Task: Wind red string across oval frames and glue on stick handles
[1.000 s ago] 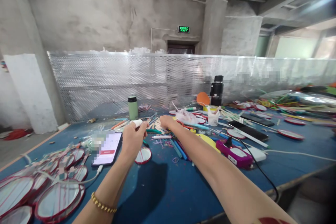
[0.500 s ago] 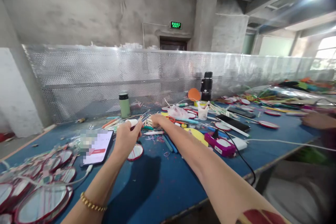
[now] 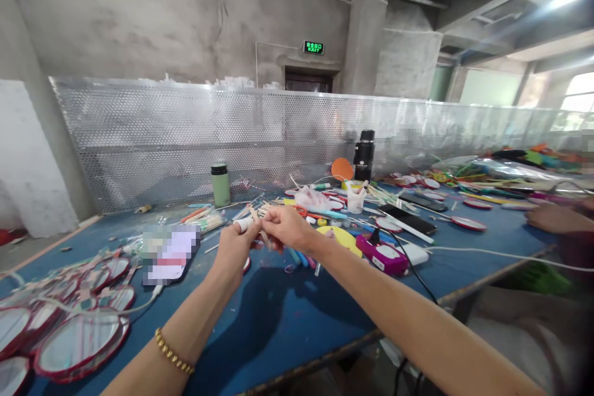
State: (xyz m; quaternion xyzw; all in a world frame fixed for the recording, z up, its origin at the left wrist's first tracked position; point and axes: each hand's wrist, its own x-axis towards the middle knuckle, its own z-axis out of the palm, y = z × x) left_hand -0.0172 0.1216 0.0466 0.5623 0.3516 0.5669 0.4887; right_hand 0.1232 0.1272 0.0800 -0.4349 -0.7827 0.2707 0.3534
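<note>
My left hand (image 3: pixel 237 242) and my right hand (image 3: pixel 290 228) meet over the middle of the blue table. A thin, pale wooden stick (image 3: pixel 253 213) is pinched between the fingertips of both hands. The left thumb has a white wrap (image 3: pixel 244 223) round it. Just beyond the fingers lie several loose pale sticks. A small disc with a red rim (image 3: pixel 246 265) is mostly hidden under my left hand. Blue and purple rods (image 3: pixel 301 258) lie below my right hand.
Red-rimmed ovals (image 3: pixel 77 343) pile up at the left, beside a phone (image 3: pixel 171 253) on a cable. A green bottle (image 3: pixel 221 185), black flask (image 3: pixel 365 158), white cup (image 3: pixel 356 200) and purple box (image 3: pixel 383 255) stand around. Another person's hand (image 3: pixel 552 219) rests at the right.
My right hand has come back from the loose sticks to my left hand, and both now grip a stick. The other person's hand at the right has shifted slightly.
</note>
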